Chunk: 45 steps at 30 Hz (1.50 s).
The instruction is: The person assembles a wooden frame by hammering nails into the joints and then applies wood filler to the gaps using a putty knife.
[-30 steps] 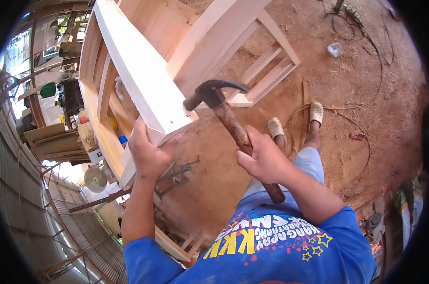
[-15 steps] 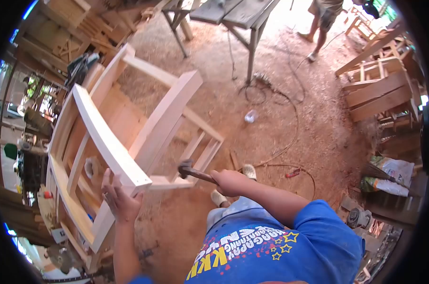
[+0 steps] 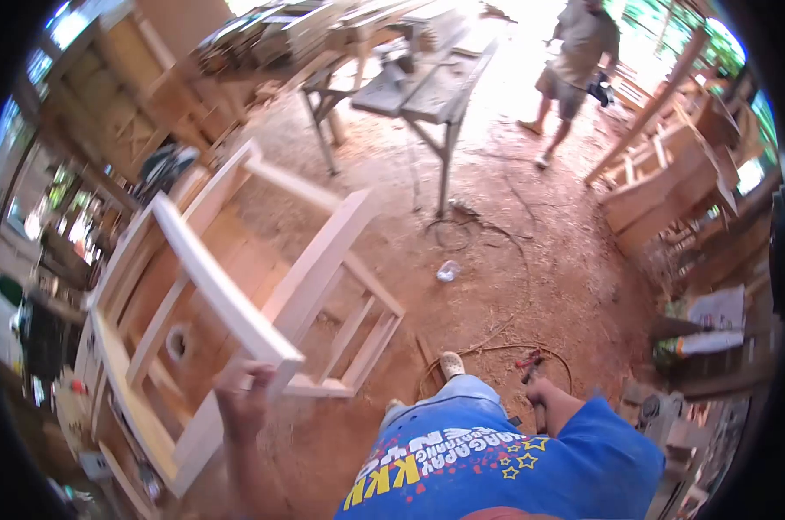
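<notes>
Presently, we see our left hand point(image 3: 243, 399) at seven o'clock, its fingers curled together over the squared end of the curved rail point(image 3: 223, 290), clamped on the wood. Our right hand point(image 3: 541, 395) sits at five o'clock beside the hip, motion-blurred; we cannot tell whether its fingers are closed or apart, and the hammer is not distinguishable there.

We count one chair frame point(image 3: 236, 295), standing on the ground from nine o'clock toward centre. The curved rail is its nearest member. It is a single broad, pale plank, gently bowed, with a flat sawn end. Behind it we count a second wide plank point(image 3: 323, 260) running roughly parallel, and a lower ladder-like section point(image 3: 358, 338) with two visible slats. All members are unfinished light timber, smooth-planed, with square edges.

Outward, the floor point(image 3: 514, 277) is reddish packed dirt strewn with shavings. One dark cable point(image 3: 488, 234) loops across it at one o'clock, and one small clear bottle point(image 3: 447, 271) lies near centre. One workbench point(image 3: 427, 82) on thin angled legs stands at twelve o'clock. One other person point(image 3: 574, 61) stands beyond it at one o'clock. Stacked timber frames point(image 3: 670, 182) lean at two o'clock. Our blue printed shirt point(image 3: 505, 468) fills six o'clock.
</notes>
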Each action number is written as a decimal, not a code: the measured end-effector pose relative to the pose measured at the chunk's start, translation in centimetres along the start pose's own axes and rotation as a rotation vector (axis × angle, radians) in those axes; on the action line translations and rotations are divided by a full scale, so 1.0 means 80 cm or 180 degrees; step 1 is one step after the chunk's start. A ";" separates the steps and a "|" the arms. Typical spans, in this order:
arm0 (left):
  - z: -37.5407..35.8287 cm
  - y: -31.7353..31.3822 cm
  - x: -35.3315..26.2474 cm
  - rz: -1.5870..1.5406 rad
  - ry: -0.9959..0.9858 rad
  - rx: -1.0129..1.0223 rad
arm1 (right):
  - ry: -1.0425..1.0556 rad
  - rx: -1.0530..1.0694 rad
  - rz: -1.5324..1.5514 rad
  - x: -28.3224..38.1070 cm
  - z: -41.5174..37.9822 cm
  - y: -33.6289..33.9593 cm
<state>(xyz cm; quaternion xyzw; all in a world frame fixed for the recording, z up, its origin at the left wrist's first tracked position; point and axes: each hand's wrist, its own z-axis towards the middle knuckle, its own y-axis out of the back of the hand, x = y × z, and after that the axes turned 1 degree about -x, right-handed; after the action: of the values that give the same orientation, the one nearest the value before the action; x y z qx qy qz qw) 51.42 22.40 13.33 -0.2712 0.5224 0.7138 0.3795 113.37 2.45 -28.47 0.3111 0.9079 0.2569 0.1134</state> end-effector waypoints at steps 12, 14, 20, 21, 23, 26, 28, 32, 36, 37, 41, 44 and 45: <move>-0.207 0.187 0.145 0.3070 0.0670 -0.0519 | 0.0945 -0.0306 -0.1046 0.205 -0.100 0.007; -0.210 0.190 0.159 0.3029 0.0852 -0.0528 | 0.0700 0.0031 -0.0485 0.274 -0.124 0.054; -0.201 0.174 0.162 0.3038 0.1101 -0.0759 | 0.1374 -0.0180 -0.0313 0.418 -0.140 0.145; -0.199 0.174 0.157 0.3031 0.1122 -0.0753 | 0.1502 -0.0209 -0.0248 0.433 -0.137 0.153; -0.193 0.171 0.153 0.3061 0.1055 -0.0804 | 0.1421 -0.0076 -0.0255 0.450 -0.102 0.159; -0.189 0.162 0.160 0.3104 0.0869 -0.0794 | 0.1441 0.0052 -0.0583 0.463 -0.046 0.153; -0.177 0.142 0.143 0.3061 0.0925 -0.0745 | 0.1473 0.0119 -0.0856 0.457 -0.014 0.154; -0.165 0.120 0.130 0.3587 0.0864 -0.0512 | 0.1454 0.0389 -0.1359 0.463 -0.010 0.168; -0.152 0.119 0.116 0.2973 0.1235 -0.1088 | 0.1283 0.0652 -0.1761 0.490 0.020 0.172; -0.152 0.121 0.110 0.2872 0.1353 -0.0978 | 0.1348 0.0650 -0.1750 0.491 0.029 0.168; -0.144 0.167 0.106 0.1495 0.1466 -0.0699 | 0.1504 0.0552 -0.1946 0.569 -0.030 0.163; -0.115 0.234 0.142 0.0616 0.1571 -0.0559 | 0.1246 0.0544 -0.1179 0.591 -0.049 0.129; -0.099 0.261 0.161 0.0480 0.1656 -0.0529 | 0.1328 0.0411 -0.0962 0.590 -0.076 0.114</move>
<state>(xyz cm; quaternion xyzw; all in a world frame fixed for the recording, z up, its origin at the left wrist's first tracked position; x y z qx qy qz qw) 26.83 14.77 12.06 -0.4359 0.5605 0.6869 0.1550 78.92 35.65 -20.62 0.1188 0.9624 0.2371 -0.0591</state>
